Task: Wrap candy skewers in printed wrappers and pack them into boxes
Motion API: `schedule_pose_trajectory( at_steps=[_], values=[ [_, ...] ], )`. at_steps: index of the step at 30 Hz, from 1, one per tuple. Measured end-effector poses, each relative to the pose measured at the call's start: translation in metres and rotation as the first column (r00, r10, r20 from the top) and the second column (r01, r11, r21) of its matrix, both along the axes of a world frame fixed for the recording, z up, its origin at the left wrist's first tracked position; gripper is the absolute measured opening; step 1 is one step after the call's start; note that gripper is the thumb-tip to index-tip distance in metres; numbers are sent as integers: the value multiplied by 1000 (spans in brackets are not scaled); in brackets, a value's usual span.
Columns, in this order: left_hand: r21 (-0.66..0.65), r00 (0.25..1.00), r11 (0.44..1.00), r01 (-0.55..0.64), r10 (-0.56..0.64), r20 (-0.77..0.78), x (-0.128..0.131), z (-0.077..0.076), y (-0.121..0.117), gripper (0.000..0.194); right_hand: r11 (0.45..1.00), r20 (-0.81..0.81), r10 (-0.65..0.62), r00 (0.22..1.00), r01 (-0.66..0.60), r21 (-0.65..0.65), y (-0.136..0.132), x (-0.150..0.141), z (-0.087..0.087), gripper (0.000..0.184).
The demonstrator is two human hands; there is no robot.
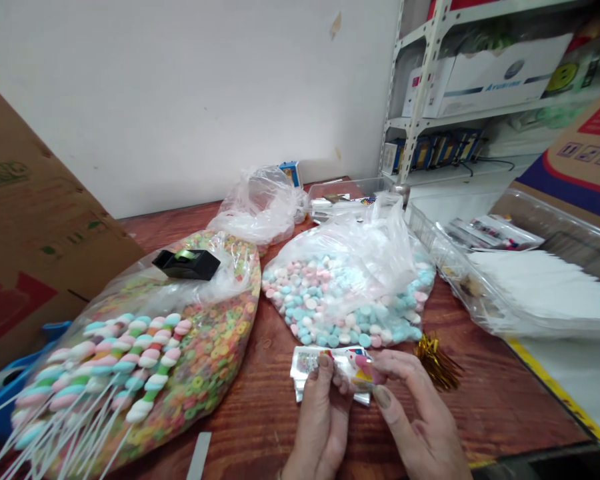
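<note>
My left hand (320,420) pinches a small clear printed bag (363,367) with colourful figures between thumb and fingers. On its right edge, the thumb and fingers of my right hand (417,403) close in a pinch. Under and behind it lie more flat silvery printed bags (303,363). Just past my hands sits a large clear bag of pastel marshmallows (325,320). A tuft of gold tinsel (436,360) lies close to my right hand. Over to the left, marshmallow skewers (105,363) on white sticks rest on a big bag of coloured rings (220,347).
A black tape dispenser (195,265) sits on the bag of rings. Cardboard boxes flank the left (30,220) and right (575,167). A clear tray (473,320) holds white sheets at right. Metal shelving (420,80) stands behind; a metal strip (199,457) lies in front.
</note>
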State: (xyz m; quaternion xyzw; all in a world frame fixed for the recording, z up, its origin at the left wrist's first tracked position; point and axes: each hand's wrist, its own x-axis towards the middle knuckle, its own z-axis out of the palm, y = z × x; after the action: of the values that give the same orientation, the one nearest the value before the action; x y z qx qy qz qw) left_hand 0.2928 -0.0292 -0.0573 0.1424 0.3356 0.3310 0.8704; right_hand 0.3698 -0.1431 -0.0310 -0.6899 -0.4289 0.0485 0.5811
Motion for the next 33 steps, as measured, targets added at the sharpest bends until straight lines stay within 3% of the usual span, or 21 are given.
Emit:
schedule_pose_trajectory(
  at_steps=[6, 11, 14, 19, 25, 33],
  values=[
    [74, 1000, 997, 22, -21, -8, 2, 7, -4, 29, 995, 79, 39, 996, -32, -91, 4, 1, -10, 22],
    [140, 986, 976, 166, -161, -45, -2, 19, -9, 24, 994, 83, 29, 996, -20, -104, 4, -1, -22, 22],
    [105, 974, 968, 228, -227, -19, -3, 20, -10, 24, 995, 133, -8, 991, 20, -94, 5, -1, -23, 17],
    [48, 976, 975, 216, -214, -29, -1, 13, -10, 29, 993, 122, -44, 992, 57, -107, 6, -2, -19, 21],
    [-110, 976, 972, 209, -200, 88, -3, 6, -1, 23, 993, 162, 38, 986, -19, -114, 4, -1, -11, 11],
    [-240, 934, 923, 300, -234, 269, -14, 8, 8, 16, 998, 260, 35, 965, -21, -56, 4, -3, 2, 29]
  ],
)
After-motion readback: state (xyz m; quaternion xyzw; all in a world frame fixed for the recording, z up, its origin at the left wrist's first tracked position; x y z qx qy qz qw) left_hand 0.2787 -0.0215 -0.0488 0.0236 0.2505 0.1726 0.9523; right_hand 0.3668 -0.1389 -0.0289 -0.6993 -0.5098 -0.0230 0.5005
